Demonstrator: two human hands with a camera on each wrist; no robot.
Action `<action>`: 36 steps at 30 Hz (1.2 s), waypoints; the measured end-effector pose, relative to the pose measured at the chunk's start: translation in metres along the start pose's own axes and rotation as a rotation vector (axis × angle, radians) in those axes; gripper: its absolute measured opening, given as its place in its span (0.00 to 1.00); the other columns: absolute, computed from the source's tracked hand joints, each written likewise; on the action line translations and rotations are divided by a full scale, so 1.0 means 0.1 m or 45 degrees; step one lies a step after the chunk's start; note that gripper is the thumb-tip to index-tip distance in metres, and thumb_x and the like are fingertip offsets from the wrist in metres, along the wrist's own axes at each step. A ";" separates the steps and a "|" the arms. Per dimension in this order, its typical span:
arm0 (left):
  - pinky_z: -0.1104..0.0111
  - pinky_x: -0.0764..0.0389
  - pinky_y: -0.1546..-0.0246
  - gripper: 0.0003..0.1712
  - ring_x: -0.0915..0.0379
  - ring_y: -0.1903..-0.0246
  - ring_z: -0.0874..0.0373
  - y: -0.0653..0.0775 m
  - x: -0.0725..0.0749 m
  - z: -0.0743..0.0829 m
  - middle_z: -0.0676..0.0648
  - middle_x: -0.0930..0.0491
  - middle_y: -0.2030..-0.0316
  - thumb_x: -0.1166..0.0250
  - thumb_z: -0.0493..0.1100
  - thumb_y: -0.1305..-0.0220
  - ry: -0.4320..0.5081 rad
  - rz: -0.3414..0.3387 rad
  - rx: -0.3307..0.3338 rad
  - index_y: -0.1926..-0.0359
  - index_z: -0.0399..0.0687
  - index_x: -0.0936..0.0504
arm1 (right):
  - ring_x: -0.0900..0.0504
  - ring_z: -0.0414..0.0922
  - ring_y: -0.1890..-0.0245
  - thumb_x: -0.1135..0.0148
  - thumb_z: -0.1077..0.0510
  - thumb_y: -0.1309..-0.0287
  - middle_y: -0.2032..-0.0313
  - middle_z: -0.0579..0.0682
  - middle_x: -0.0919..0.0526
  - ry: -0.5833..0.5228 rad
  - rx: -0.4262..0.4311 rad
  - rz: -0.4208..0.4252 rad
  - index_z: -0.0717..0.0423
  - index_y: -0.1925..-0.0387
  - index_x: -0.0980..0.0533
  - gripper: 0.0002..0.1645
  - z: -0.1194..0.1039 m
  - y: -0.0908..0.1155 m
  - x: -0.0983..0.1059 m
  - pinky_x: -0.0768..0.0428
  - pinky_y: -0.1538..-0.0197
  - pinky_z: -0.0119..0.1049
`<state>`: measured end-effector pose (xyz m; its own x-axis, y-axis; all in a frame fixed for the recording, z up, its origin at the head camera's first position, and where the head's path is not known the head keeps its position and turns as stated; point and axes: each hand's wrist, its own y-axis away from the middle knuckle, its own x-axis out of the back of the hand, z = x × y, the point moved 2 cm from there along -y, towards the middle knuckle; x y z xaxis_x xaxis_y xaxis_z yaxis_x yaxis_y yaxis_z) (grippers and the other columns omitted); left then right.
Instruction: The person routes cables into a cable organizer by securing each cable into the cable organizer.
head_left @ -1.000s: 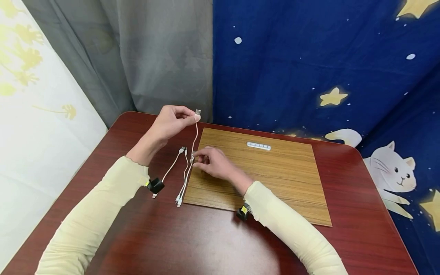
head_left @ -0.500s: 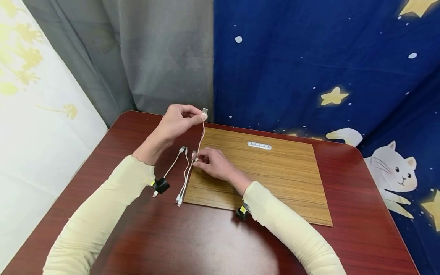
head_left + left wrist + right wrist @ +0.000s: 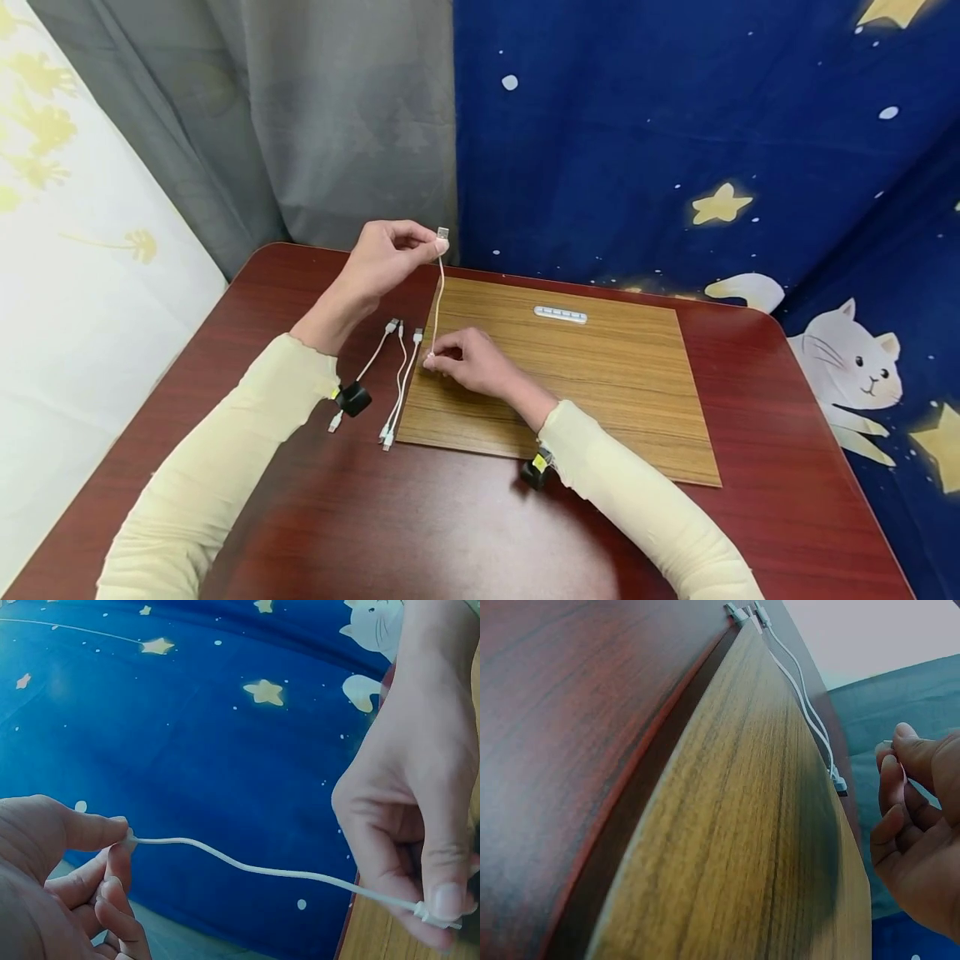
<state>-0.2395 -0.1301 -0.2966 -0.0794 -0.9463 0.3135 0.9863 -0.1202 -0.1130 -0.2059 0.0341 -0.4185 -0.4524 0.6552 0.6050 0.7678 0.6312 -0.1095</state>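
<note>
A short white USB cable point(image 3: 441, 296) is stretched between the two hands above the left edge of a wood-grain board point(image 3: 585, 392). My left hand point(image 3: 386, 254) pinches its USB plug between thumb and fingers, metal tip pointing up. Lower down, my right hand point(image 3: 480, 362) pinches the cable's other end close over the board. In the left wrist view the cable point(image 3: 247, 868) runs in a slight wave from one hand to the other. Fingertips partly cover the lower plug. The right wrist view shows the right hand point(image 3: 922, 817) with thumb and finger together at the small plug.
Three more white cables lie on the red-brown table point(image 3: 300, 500) left of the board: a separate cable point(image 3: 372, 358), and two side by side, one cable point(image 3: 410, 371) along the board's edge. A white slotted strip point(image 3: 560, 314) sits at the board's back. Curtains hang behind.
The held cable has moved right, from beside the lying cables to over the board's left edge. My right hand has drawn its lower end away from those cables, and the left hand has shifted right.
</note>
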 end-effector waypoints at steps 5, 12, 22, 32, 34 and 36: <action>0.62 0.29 0.56 0.13 0.28 0.57 0.52 -0.01 0.01 0.01 0.45 0.17 0.61 0.28 0.44 0.34 0.002 0.017 -0.006 0.57 0.38 0.12 | 0.26 0.37 0.75 0.32 0.59 0.34 0.75 0.49 0.18 -0.043 -0.008 -0.014 0.60 0.68 0.15 0.08 -0.01 0.06 0.04 0.28 0.69 0.31; 0.63 0.29 0.55 0.13 0.27 0.56 0.53 -0.03 0.02 -0.02 0.45 0.16 0.60 0.28 0.45 0.34 0.016 0.035 0.009 0.57 0.38 0.12 | 0.26 0.37 0.76 0.33 0.61 0.33 0.73 0.57 0.17 -0.161 -0.044 -0.038 0.65 0.66 0.16 0.09 -0.02 0.15 0.07 0.28 0.72 0.31; 0.62 0.28 0.52 0.15 0.27 0.55 0.52 -0.06 -0.02 -0.04 0.44 0.16 0.58 0.28 0.46 0.35 0.016 0.014 -0.002 0.56 0.38 0.12 | 0.20 0.46 0.68 0.36 0.63 0.31 0.63 0.53 0.15 -0.241 0.016 0.008 0.66 0.57 0.15 0.09 -0.05 0.29 0.11 0.23 0.67 0.34; 0.63 0.27 0.55 0.14 0.26 0.55 0.50 -0.05 -0.09 -0.04 0.43 0.16 0.58 0.28 0.45 0.34 -0.040 -0.015 -0.024 0.54 0.39 0.12 | 0.19 0.59 0.70 0.33 0.64 0.34 0.68 0.63 0.16 -0.372 -0.112 0.012 0.66 0.60 0.16 0.06 -0.03 0.44 0.15 0.24 0.70 0.32; 0.63 0.26 0.56 0.15 0.26 0.56 0.49 -0.05 -0.11 -0.04 0.43 0.16 0.58 0.28 0.45 0.34 -0.043 -0.024 -0.022 0.54 0.38 0.12 | 0.19 0.55 0.71 0.32 0.65 0.35 0.70 0.60 0.17 -0.386 -0.131 0.041 0.65 0.63 0.17 0.04 -0.02 0.48 0.16 0.24 0.70 0.31; 0.63 0.26 0.56 0.15 0.26 0.55 0.49 -0.05 -0.13 -0.04 0.43 0.16 0.58 0.28 0.46 0.34 -0.049 -0.034 -0.015 0.54 0.39 0.12 | 0.20 0.50 0.72 0.31 0.65 0.37 0.71 0.56 0.17 -0.396 -0.139 0.065 0.64 0.64 0.18 0.03 -0.01 0.50 0.17 0.24 0.69 0.32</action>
<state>-0.2438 -0.1186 -0.3034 -0.0996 -0.9306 0.3522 0.9821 -0.1488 -0.1153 -0.1743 0.0763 -0.4128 -0.5161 0.7906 0.3296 0.8294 0.5573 -0.0381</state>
